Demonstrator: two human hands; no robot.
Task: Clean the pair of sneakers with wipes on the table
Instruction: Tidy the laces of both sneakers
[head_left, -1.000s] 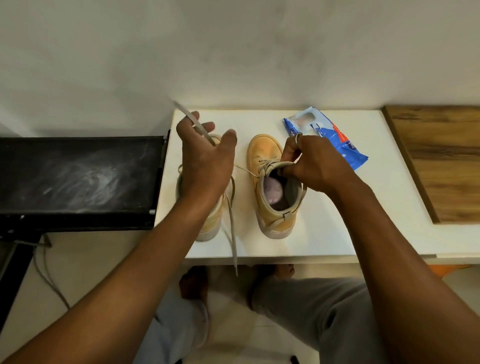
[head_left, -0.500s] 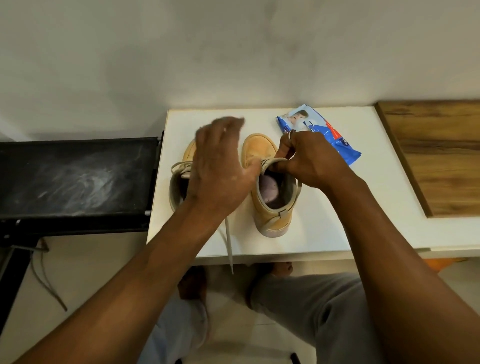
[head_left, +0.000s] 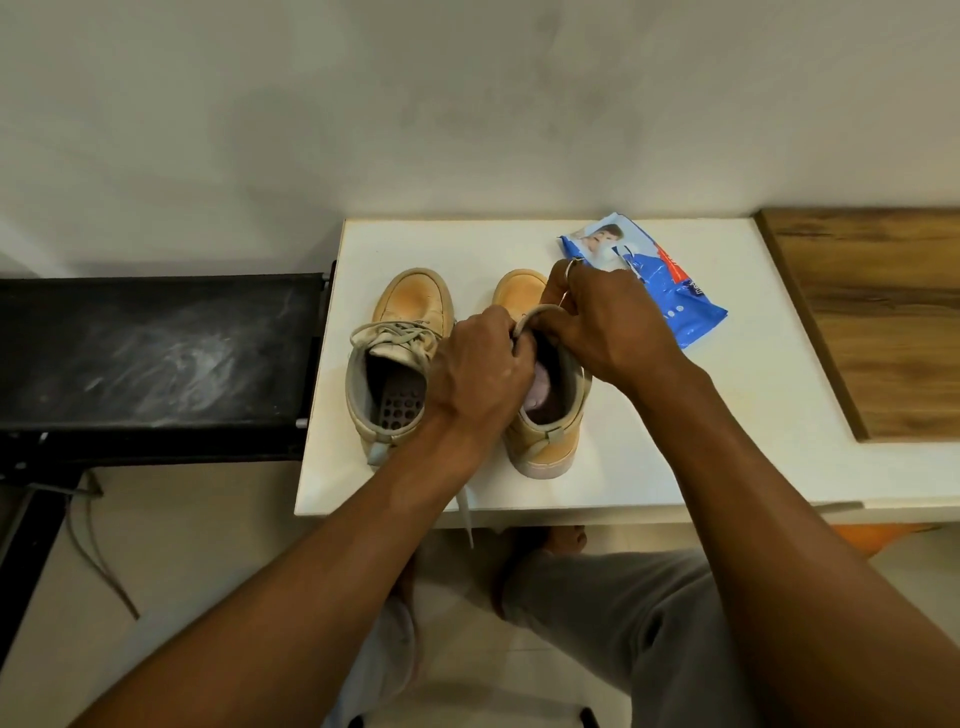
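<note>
Gripping the tongue of the right sneaker (head_left: 540, 447) with left hand (head_left: 478, 374) and right hand (head_left: 608, 322) curled, best pulling gently, sole flat on the tabletop (head_left: 727, 415).

left hand (head_left: 480, 364) and right hand (head_left: 608, 322) curled, knuckles meeting.

2 bare forearms (head_left: 337, 561), thin ring (head_left: 570, 264) on a finger of the right hand (head_left: 608, 325), grey trousers (head_left: 623, 618), bare foot (head_left: 563, 538)
</note>
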